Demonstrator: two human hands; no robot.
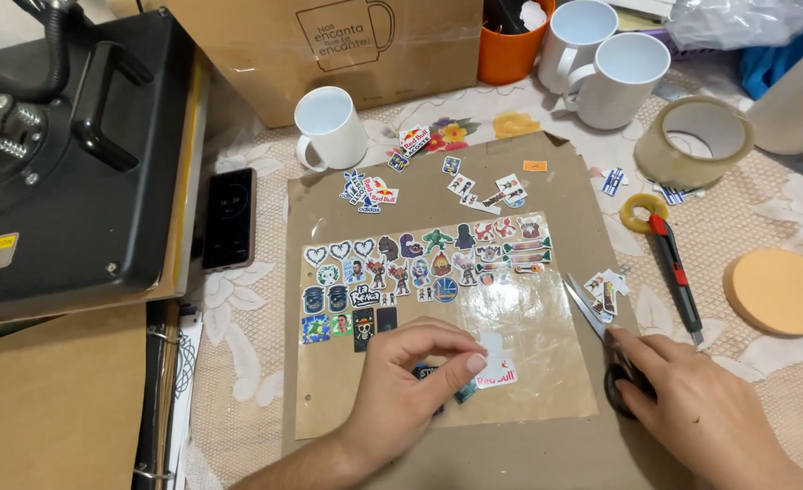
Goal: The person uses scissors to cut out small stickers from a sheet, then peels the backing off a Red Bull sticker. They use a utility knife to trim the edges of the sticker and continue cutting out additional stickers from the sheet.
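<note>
My left hand [411, 381] pinches a small white cut-out sticker [494, 363] with red lettering at the lower edge of a clear sticky sheet [519, 313]. That sheet lies on a brown cardboard board [329, 200] and carries several rows of small colourful stickers [420, 268]. Resting at the board's right edge, my right hand [701, 408] grips a pair of scissors [597, 322] by the black handles. The blades are slightly apart and point up-left. A few loose cut-outs [606, 290] lie just beyond the blade tips.
A black heat press [66, 154] fills the left side, with a dark phone [230, 218] beside it. White mugs [329, 127] [615, 77], an orange cup [510, 45], a tape roll [692, 141], a red utility knife [675, 272], a round cork coaster [780, 290] and a cardboard box [329, 45] surround the board.
</note>
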